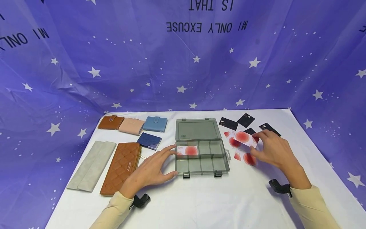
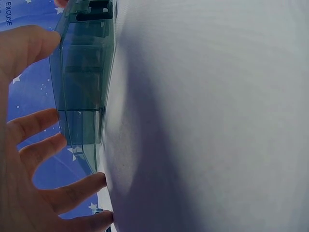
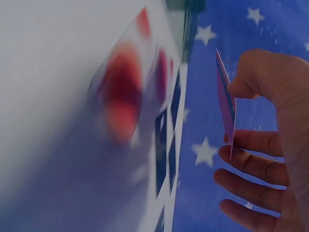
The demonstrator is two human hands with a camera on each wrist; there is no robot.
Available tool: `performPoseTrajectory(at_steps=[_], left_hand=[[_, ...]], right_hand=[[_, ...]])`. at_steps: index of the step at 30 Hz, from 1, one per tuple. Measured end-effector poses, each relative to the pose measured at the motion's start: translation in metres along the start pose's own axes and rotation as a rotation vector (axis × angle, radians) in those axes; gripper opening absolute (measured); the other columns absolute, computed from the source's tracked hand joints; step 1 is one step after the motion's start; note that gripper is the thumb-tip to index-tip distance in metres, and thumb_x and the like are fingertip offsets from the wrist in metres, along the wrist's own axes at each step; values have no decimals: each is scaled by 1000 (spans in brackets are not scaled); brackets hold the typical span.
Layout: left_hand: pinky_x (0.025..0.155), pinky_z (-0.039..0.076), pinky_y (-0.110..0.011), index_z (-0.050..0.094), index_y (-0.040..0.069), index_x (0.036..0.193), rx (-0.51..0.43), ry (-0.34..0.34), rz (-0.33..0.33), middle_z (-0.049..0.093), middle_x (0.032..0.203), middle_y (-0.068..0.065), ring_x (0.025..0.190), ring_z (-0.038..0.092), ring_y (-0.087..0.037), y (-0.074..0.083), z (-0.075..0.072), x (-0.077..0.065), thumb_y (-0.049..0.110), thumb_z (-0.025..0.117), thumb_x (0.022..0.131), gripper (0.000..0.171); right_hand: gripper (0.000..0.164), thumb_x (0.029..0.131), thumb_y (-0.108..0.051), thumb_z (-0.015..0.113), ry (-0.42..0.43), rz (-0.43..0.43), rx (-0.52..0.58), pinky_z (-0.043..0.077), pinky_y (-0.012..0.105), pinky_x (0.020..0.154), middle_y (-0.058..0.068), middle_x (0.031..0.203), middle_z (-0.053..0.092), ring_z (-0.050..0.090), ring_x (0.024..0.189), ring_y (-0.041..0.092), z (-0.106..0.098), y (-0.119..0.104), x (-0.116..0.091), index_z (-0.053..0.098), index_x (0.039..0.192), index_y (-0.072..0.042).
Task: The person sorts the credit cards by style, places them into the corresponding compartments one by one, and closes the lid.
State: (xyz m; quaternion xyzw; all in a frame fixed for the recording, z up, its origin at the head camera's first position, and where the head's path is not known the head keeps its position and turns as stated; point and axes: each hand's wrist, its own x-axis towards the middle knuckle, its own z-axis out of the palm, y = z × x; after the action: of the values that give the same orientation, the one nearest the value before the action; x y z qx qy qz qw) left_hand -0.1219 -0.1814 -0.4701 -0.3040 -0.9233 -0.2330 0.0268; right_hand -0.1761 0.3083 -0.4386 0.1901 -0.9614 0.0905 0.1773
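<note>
A red-and-white card (image 1: 242,138) is pinched between the thumb and fingertips of the right hand (image 1: 274,148). In the head view it appears to overlap the loose printed cards (image 1: 249,158) on the white table (image 1: 200,203); only from the right wrist is it seen edge-on, held up off the surface, with the lower fingers spread apart from it. The cards below are blurred there, while their red circles are shown plainly from the head.

The grey-green divided box (image 1: 194,164) is touched at its left side by the left hand (image 1: 151,168), whose fingers are extended and spread. From the left wrist, the thumb is seen at the upper rim; whether the table is met by the two lowest fingertips cannot be told. The box's contents are revealed by the head view alone — another printed card (image 1: 187,150) is laid in the back row, at the left end — as is the folded-back lid (image 1: 197,129). Black cards (image 1: 228,123) are scattered behind the printed ones, and a quilted brown wallet (image 1: 123,168) is partly covered by the left hand.
</note>
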Motion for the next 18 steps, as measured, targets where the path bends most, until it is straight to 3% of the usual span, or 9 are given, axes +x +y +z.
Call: performPoseTrajectory(at_steps=[9, 18], left_hand=[[107, 54, -55, 58, 20, 151, 15, 41, 35, 44, 169, -2, 141, 59, -31, -1, 0, -1, 54, 79, 92, 71], [111, 52, -53, 57, 22, 153, -1, 13, 6, 42, 170, 0, 143, 56, -29, -1, 1, 0, 55, 77, 93, 71]], right_hand=[[44, 77, -37, 79, 21, -153, 95, 55, 46, 63, 3, 103, 70, 66, 85, 23, 12, -55, 32, 78, 114, -14], [44, 80, -42, 79, -16, -301, 121, 54, 40, 57, 2, 108, 69, 64, 77, 18, 29, -102, 57, 78, 115, -15]])
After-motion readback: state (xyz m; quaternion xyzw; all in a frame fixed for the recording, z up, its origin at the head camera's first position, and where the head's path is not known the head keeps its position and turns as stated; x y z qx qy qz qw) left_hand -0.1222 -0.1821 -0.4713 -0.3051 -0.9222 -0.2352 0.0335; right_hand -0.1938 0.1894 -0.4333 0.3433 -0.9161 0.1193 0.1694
